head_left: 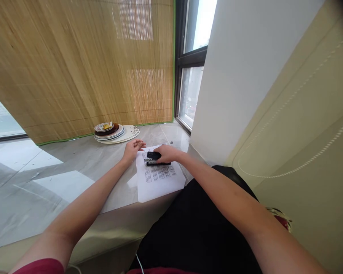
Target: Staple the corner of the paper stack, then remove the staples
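A printed sheet of paper (159,179) lies on the pale marble sill, near its front edge. A black stapler (155,159) sits across the top of the sheet, and my right hand (169,153) is closed over it from the right. My left hand (133,148) lies flat with fingers spread on the sill, touching the sheet's upper left corner.
A stack of plates (114,133) stands further back on the marble sill (82,160), against a bamboo blind (82,64). A white wall (240,76) rises just right of the paper. My dark-clothed lap (197,224) is below the sill's edge.
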Tool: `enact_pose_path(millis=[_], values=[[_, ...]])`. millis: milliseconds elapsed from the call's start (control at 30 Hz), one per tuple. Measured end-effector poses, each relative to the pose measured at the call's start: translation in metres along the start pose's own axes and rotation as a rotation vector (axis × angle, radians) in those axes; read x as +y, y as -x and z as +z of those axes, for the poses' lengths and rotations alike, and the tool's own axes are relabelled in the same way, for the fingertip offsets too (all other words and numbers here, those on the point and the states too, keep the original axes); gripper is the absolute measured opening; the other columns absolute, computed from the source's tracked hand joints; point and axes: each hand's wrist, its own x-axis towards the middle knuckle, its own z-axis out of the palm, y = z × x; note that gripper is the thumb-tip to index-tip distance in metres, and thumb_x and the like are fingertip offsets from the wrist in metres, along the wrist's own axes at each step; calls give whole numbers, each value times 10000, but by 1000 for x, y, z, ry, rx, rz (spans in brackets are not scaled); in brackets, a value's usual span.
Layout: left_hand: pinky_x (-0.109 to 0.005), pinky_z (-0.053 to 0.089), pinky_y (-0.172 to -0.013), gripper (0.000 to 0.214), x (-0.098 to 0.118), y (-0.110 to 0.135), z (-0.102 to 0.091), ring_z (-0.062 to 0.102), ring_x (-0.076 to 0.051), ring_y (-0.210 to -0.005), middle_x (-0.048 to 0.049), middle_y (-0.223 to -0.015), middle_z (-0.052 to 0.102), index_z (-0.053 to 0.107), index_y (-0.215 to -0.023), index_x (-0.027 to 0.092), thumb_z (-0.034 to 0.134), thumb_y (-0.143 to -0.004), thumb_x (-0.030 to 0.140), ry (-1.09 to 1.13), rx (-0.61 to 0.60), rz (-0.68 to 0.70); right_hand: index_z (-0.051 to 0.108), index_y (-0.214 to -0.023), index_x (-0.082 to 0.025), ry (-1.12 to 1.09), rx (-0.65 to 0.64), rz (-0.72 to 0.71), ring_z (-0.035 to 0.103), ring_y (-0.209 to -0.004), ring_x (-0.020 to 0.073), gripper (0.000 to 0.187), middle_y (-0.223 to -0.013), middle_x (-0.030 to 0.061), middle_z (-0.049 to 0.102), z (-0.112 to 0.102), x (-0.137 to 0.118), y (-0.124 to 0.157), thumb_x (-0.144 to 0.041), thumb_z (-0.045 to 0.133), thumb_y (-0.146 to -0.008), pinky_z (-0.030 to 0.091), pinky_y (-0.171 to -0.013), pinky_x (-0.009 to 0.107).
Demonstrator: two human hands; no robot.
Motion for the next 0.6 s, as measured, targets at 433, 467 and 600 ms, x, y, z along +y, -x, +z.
enact_pose_path(millis=[433,467,600], values=[[-309,578,-761,274,13,13,13,711,-187,-852,-64,-972,768,739,-1026,206,634,-1013,459,-471,-402,504,768,-1125,-240,24,146,190,738,-991,278,310,-1156,104,784,-8,14,7,-425,671,-896,448,-689,289],[-306,570,-753,266,12,13,14,704,-185,-843,-62,-955,758,732,-1017,206,629,-1020,451,-486,-417,521,770,-1123,-241,25,147,185,739,-992,278,313,-1157,104,784,-8,13,7,-432,669,-895,449,-691,288],[-336,542,-814,240,10,14,13,680,-201,-870,-57,-925,723,707,-987,212,609,-1042,423,-573,-426,584,773,-1129,-235,33,149,164,742,-994,278,344,-1145,106,789,-8,13,8,-466,668,-897,451,-692,285]])
